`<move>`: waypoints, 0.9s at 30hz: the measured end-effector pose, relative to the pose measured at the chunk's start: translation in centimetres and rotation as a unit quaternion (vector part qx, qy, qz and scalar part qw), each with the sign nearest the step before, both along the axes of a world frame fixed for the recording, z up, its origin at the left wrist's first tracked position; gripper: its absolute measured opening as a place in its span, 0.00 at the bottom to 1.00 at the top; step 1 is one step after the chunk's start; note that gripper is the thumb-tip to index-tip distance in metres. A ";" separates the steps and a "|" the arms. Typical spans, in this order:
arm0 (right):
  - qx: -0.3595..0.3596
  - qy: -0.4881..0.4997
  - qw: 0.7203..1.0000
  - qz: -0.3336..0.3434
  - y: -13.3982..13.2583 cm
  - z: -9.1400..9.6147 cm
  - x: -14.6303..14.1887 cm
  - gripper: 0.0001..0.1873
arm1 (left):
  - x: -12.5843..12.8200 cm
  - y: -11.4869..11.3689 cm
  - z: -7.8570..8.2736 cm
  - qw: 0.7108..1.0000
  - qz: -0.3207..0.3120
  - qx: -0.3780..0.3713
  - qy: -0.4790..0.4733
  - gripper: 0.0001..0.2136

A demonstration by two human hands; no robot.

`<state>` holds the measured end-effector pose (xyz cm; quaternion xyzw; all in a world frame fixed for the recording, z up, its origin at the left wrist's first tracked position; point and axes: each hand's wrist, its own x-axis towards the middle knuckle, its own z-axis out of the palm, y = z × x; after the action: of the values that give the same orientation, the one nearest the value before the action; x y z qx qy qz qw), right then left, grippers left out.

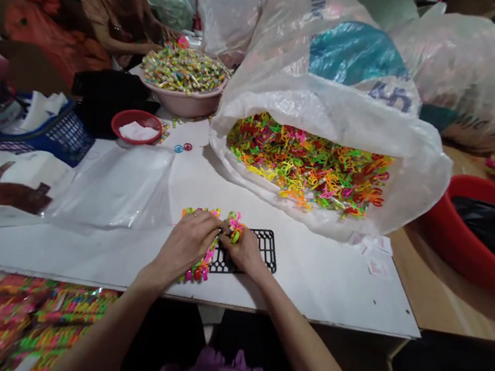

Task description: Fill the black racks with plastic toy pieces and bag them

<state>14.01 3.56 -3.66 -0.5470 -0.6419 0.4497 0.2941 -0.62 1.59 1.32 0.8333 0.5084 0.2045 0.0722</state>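
Note:
A black plastic grid [270, 251] lies on the white tabletop in front of me, its left part filled with small bright plastic pieces [199, 272] in pink, green, orange and yellow. Over that filled part rests my left hand [191, 240], fingers curled together at the grid's middle; what they grip is hidden. My right hand [243, 252] is closed beside it, its fingertips around a yellow-green plastic piece [236, 236]. The fingertips of both hands almost meet. Behind them, a large white sack [337, 102] lies with its mouth towards me, full of loose coloured pieces [312, 165].
Clear plastic bags [119, 186] lie left, near a blue basket [69, 133] and a small red bowl [136, 127]. A person [113, 24] works behind a pink basin [185, 102]. A red tub [480, 237] stands right. Packed bags [15, 324] lie below the table edge.

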 end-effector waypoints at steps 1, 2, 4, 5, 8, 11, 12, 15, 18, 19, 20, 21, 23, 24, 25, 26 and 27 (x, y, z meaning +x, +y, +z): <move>0.004 -0.014 1.000 -0.006 0.1 -0.7 -0.4 0.03 | 0.0 0.0 -0.1 1.000 -0.005 -0.006 -0.007 0.08; 0.016 -0.021 1.000 -0.012 0.2 -1.3 -0.6 0.04 | -0.1 0.1 -0.1 1.000 -0.010 -0.015 -0.015 0.08; 0.055 -0.037 0.998 0.003 0.5 -1.9 -0.4 0.05 | -0.3 0.2 0.0 0.999 -0.016 -0.038 -0.024 0.08; 0.078 -0.054 0.995 0.024 0.7 -2.1 -0.2 0.05 | -0.3 0.3 0.1 0.998 -0.013 -0.047 -0.026 0.09; 0.136 -0.129 0.978 0.088 0.8 -2.2 0.2 0.07 | -0.2 0.7 0.3 0.998 0.008 -0.060 -0.021 0.12; 0.161 -0.190 0.962 0.109 0.8 -2.1 0.1 0.08 | 0.1 1.1 0.5 0.998 0.004 -0.066 -0.011 0.13; 0.165 -0.208 0.957 0.115 0.8 -2.0 -0.1 0.09 | 0.1 1.1 0.5 0.998 -0.002 -0.066 -0.010 0.12; 0.168 -0.257 0.940 0.146 1.0 -1.5 -0.6 0.10 | -0.1 1.1 0.3 0.998 -0.009 -0.054 -0.008 0.09; 0.171 -0.281 0.929 0.170 1.5 -1.1 -0.6 0.10 | -0.5 1.1 -0.3 0.999 -0.006 -0.034 -0.006 0.08; 0.174 -0.280 0.928 0.175 1.6 -1.0 -0.5 0.10 | -0.6 1.1 -0.5 1.000 -0.007 -0.027 -0.006 0.09; 0.177 -0.277 0.927 0.179 1.7 -1.0 -0.4 0.10 | -0.7 1.1 -0.6 1.000 -0.012 -0.021 -0.004 0.09; 0.181 -0.275 0.927 0.180 1.6 -1.0 -0.4 0.11 | -0.6 1.1 -0.8 1.000 -0.016 -0.015 -0.001 0.09; 0.186 -0.280 0.926 0.172 1.4 -1.2 -0.4 0.12 | -0.3 1.1 -0.8 1.000 -0.017 -0.004 0.012 0.09; 0.186 -0.285 0.926 0.165 1.2 -1.3 -0.5 0.12 | -0.1 1.1 -0.8 1.000 -0.013 0.002 0.022 0.09; 0.186 -0.286 0.926 0.158 1.1 -1.4 -0.6 0.12 | 0.2 1.1 -0.7 0.999 -0.006 0.010 0.031 0.10; 0.184 -0.282 0.929 0.153 1.0 -1.5 -0.6 0.12 | 0.4 1.0 -0.6 0.999 0.004 0.022 0.040 0.11; 0.179 -0.270 0.933 0.156 1.1 -1.6 -0.5 0.12 | 0.5 1.0 -0.6 0.998 0.011 0.032 0.049 0.11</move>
<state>13.48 4.66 -5.26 -0.4792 -0.8441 0.2028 0.1293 -0.12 2.62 0.75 0.8383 0.5140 0.1808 0.0183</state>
